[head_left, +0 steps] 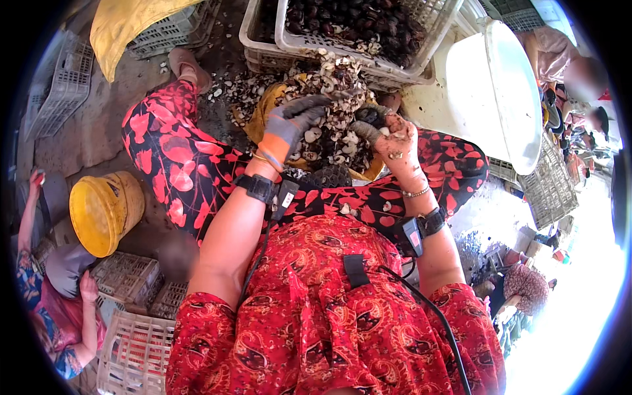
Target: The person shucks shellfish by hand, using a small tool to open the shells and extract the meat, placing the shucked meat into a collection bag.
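My left hand point(298, 118) wears a grey and orange glove with blackened fingers, which reach over a heap of white and dark peelings or shell pieces point(340, 81). Whether those fingertips pinch anything is too unclear to see. Bare but for grey wrappings on some fingers, my right hand point(397, 140) is bent around a dark rounded piece point(369, 117). Bits of residue cling to its skin. Under both hands, between my legs, a yellow sack or cloth point(264, 111) shows beneath the heap. Pale curved pieces point(350, 140) lie among the dark scraps.
Beyond the heap stands a plastic crate point(306, 47) of dark rounded pieces, stacked on another. A large white tub point(493, 98) is at right. At left are a yellow bucket point(94, 217), slatted crates point(128, 276) and a seated person point(64, 306). Other people sit at far right.
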Motion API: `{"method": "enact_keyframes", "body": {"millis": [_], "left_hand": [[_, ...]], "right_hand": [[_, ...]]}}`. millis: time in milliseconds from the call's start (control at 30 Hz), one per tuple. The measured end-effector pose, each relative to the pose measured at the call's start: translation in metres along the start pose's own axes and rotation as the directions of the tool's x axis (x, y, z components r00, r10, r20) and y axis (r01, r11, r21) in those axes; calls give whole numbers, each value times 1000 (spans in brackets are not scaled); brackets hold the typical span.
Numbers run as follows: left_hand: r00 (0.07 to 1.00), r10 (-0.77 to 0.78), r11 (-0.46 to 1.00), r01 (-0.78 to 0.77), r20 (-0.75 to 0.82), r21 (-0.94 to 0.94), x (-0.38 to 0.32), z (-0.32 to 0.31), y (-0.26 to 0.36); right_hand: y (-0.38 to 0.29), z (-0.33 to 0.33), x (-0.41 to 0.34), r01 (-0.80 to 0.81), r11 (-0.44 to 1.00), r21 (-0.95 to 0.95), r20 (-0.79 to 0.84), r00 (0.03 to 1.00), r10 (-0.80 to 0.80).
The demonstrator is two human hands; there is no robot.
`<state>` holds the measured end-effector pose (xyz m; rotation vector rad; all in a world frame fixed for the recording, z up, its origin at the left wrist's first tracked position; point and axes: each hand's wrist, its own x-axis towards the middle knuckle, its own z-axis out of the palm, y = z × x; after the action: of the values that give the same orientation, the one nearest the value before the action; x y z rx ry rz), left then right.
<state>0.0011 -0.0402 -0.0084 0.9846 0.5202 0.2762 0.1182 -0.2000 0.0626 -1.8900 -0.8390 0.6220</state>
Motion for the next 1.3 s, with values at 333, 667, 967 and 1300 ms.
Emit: {"method": "enact_keyframes", "body": {"millis": [333,667,967,1300], "left_hand": [[987,132,963,-149,87,226,-12,10,-7],[966,60,992,-86,-253,-91,5,-13,-2],[888,-48,949,-103,-457,-299,15,-36,-10],[869,11,958,-150,-495,-243,24,-32,-7]], "right_hand": [[23,-12,-10,211,845,-492,128,977,-169],[42,4,-4,103,994,20,-40,994,-102],[17,-12,61,-58,722,-689,71,987,147],[42,20,231,53,610,-791,124,990,74]]}}
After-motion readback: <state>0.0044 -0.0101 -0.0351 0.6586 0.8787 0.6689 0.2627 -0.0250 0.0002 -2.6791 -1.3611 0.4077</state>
